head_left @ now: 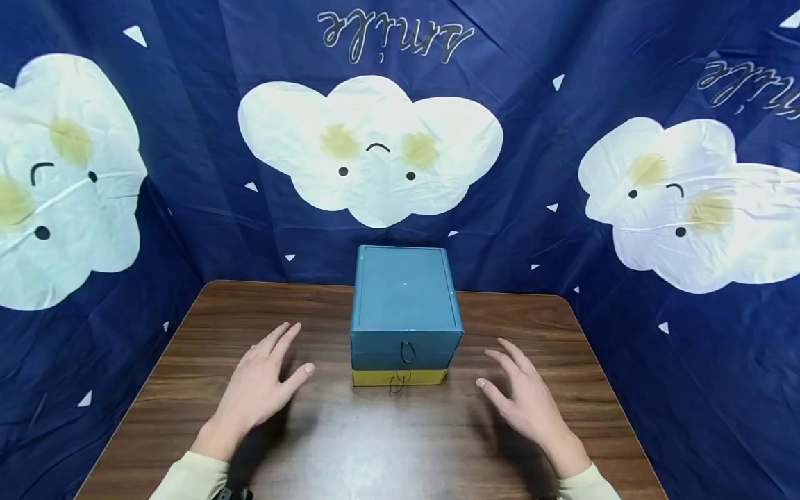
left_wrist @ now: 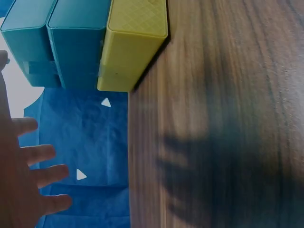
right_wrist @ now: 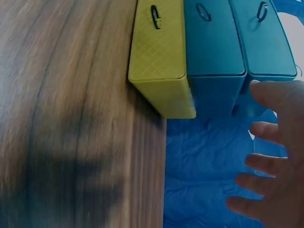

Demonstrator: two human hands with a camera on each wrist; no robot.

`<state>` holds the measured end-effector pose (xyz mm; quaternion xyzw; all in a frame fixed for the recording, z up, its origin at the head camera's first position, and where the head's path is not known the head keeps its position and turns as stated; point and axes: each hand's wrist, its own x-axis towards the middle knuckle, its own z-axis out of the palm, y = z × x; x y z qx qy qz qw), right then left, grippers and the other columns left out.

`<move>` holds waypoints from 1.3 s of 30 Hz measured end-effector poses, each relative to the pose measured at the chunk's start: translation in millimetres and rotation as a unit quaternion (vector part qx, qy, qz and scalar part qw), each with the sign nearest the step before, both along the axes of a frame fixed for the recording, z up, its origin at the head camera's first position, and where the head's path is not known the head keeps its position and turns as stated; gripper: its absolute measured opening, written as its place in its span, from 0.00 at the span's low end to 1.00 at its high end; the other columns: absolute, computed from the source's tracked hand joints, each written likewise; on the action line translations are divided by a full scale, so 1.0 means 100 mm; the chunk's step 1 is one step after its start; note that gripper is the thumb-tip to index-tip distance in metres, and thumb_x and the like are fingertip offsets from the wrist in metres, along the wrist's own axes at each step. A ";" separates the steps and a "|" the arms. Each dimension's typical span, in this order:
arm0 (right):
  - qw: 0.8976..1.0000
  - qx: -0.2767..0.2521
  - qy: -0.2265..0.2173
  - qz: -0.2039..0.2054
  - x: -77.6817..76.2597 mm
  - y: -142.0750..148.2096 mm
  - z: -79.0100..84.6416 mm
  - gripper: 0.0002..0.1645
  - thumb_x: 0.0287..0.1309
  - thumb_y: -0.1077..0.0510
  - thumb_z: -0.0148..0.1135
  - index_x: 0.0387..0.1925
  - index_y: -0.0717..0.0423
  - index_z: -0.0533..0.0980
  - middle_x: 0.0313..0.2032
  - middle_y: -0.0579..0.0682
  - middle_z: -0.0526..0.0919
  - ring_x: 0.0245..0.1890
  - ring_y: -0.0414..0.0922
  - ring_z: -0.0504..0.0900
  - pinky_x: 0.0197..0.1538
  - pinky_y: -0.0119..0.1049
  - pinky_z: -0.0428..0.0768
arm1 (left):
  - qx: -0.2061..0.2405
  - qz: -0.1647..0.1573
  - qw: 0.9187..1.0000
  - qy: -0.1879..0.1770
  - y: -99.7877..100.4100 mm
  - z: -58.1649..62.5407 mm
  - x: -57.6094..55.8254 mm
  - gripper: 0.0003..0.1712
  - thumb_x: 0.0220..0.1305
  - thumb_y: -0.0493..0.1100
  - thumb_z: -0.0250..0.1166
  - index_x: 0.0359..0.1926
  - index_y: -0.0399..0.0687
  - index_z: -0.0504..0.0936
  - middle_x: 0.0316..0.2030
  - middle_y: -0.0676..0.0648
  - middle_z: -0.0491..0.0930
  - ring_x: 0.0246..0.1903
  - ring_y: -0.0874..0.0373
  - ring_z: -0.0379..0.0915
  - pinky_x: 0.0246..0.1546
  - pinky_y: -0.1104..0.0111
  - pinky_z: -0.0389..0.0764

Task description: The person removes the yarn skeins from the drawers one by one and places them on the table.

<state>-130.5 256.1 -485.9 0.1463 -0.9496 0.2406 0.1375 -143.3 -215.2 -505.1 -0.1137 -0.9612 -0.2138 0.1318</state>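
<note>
A stack of drawer boxes stands near the middle of the table, two teal boxes point(head_left: 405, 288) on top of a yellow box point(head_left: 371, 378). Thin dark loop pulls point(head_left: 408, 352) hang on their fronts. To the left of the stack, my left hand point(head_left: 257, 385) hovers over the table with fingers spread, holding nothing. My right hand point(head_left: 526, 399) is held on the other side, also spread and apart from the boxes. Both wrist views show the side of the yellow drawer box point(left_wrist: 130, 57) and the teal drawers point(right_wrist: 216, 52) beside it.
The brown wood-grain table point(head_left: 300, 444) has a back edge just behind the stack. Dark blue cloth point(head_left: 206, 229) with white clouds point(head_left: 375, 194) and small triangles hangs around the back and sides. Shadows of the hands fall on the tabletop.
</note>
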 end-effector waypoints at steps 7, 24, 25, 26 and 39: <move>0.999 -0.036 0.008 0.040 0.05 -0.10 0.08 0.27 0.61 0.47 0.73 0.60 0.47 0.80 0.61 0.44 0.79 0.61 0.48 0.80 0.59 0.52 0.80 | 0.026 0.001 1.000 0.001 0.05 0.08 -0.03 0.41 0.72 0.65 0.59 0.78 0.55 0.62 0.73 0.40 0.66 0.65 0.35 0.70 0.58 0.38 0.73; 0.985 -0.075 -0.032 0.155 0.01 -0.37 0.12 0.27 0.62 0.48 0.73 0.62 0.48 0.79 0.53 0.40 0.86 0.45 0.39 0.86 0.47 0.36 0.84 | 0.098 0.010 0.995 -0.007 0.28 0.23 -0.16 0.34 0.73 0.66 0.57 0.70 0.52 0.74 0.68 0.44 0.72 0.67 0.41 0.68 0.61 0.41 0.72; 0.983 -0.079 -0.037 0.160 0.01 -0.39 0.13 0.29 0.62 0.47 0.73 0.62 0.49 0.79 0.53 0.40 0.85 0.45 0.40 0.86 0.47 0.37 0.84 | 0.102 0.010 0.995 -0.005 0.29 0.23 -0.18 0.34 0.73 0.65 0.57 0.70 0.52 0.74 0.69 0.44 0.71 0.68 0.41 0.67 0.62 0.41 0.72; 0.982 -0.082 -0.041 0.165 0.01 -0.40 0.14 0.30 0.62 0.46 0.73 0.63 0.49 0.78 0.54 0.40 0.85 0.46 0.40 0.86 0.47 0.37 0.84 | 0.106 0.009 0.994 -0.002 0.30 0.24 -0.19 0.34 0.73 0.65 0.58 0.70 0.52 0.74 0.69 0.44 0.71 0.68 0.41 0.67 0.62 0.41 0.71; 0.965 -0.165 -0.044 0.198 0.04 -0.66 0.11 0.29 0.62 0.49 0.73 0.63 0.50 0.79 0.51 0.46 0.86 0.43 0.44 0.86 0.44 0.41 0.86 | 0.181 -0.004 0.983 -0.013 0.50 0.28 -0.26 0.32 0.75 0.62 0.58 0.72 0.54 0.72 0.68 0.45 0.73 0.67 0.42 0.70 0.62 0.43 0.73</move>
